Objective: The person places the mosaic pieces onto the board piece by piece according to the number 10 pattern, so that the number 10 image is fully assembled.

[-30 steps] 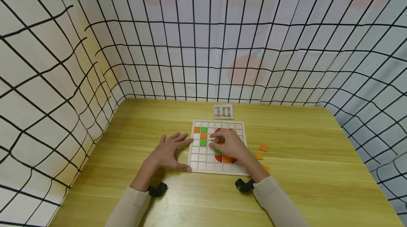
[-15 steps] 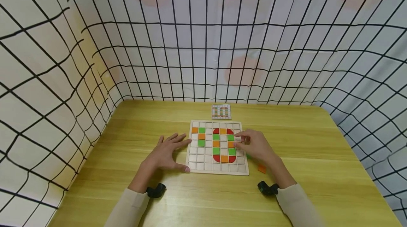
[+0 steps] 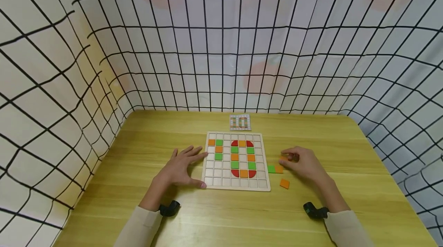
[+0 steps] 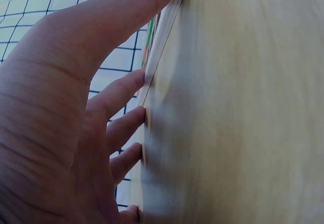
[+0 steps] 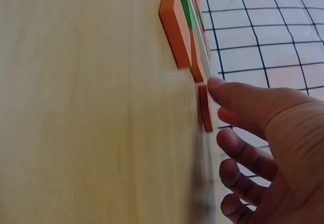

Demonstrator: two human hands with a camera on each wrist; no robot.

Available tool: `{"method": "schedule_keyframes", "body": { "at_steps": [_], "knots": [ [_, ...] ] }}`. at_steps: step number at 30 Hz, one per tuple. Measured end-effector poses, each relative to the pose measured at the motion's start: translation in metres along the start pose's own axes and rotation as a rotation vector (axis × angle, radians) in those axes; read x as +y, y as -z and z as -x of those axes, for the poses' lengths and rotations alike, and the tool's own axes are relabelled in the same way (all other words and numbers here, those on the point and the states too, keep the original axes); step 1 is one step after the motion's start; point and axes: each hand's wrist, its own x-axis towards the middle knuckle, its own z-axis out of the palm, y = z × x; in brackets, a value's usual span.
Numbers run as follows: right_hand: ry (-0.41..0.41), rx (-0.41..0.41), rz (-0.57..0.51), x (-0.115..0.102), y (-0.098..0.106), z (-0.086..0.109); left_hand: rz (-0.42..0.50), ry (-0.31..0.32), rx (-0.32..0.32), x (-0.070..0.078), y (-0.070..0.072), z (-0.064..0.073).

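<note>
On the pale yellow wooden bench (image 3: 138, 162) lies a square light-wood grid board (image 3: 237, 184), partly filled with green, orange and red flat tiles that form a tall oval in its right half and a short column near its upper left corner. The left hand (image 3: 181, 167) rests flat just beside the board's left edge, its fingers (image 4: 121, 90) spread and straight with the tips and thumb touching the board's rim; it holds nothing. The right hand (image 3: 304, 162) is to the right of the board, well clear of it, with its fingers (image 5: 238, 100) loosely curled around a small orange square tile (image 3: 284, 158) at their tips; the wrist view shows a fingertip at the tile's edge, but I cannot tell whether the tile is truly pinched or only touched. Just beside it lie a loose green square tile (image 3: 271, 169) touching a second orange tile (image 3: 278, 169), and a third orange tile (image 3: 285, 183) sits nearer the person. These tiles look thin, stiff and light, with smooth faces that would likely slide on the bench, so a thumb-and-forefinger pinch across two opposite edges seems the safest hold. A small printed pattern card (image 3: 240, 122) lies beyond the board, near the black-gridded white cloth backdrop (image 3: 221, 47).
</note>
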Motion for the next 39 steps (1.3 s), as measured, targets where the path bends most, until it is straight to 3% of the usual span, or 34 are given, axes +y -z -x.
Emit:
{"method": "schedule_keyframes", "body": {
  "at_steps": [17,39],
  "knots": [
    [0.010,-0.035,0.022,0.020,0.008,0.009,0.001,-0.005,0.002,0.000,0.001,0.001],
    [0.026,-0.027,0.022,0.013,0.004,0.001,-0.002,-0.008,0.004,0.002,0.002,0.003]
  ]
}}
